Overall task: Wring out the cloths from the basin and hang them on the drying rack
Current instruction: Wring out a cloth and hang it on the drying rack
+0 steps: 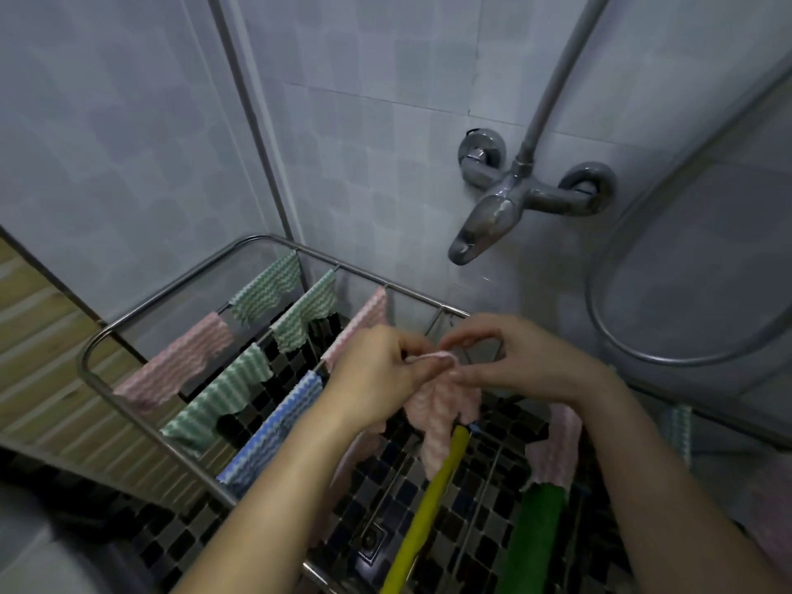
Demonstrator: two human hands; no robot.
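Left side of the drying rack is packed: pink, green and blue hung cloths side by side, narrow gaps only. Middle's taken too, left hand and right hand pinching a pink cloth there. The tap juts out above the far rim (close over it), and the shower hose loops across the right. Bare rails lower down, crossed by a yellow bar and a green roll.

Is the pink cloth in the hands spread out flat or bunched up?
Bunched up. The pink cloth hangs in narrow crumpled folds below the left hand and right hand, which pinch its top edge close together.
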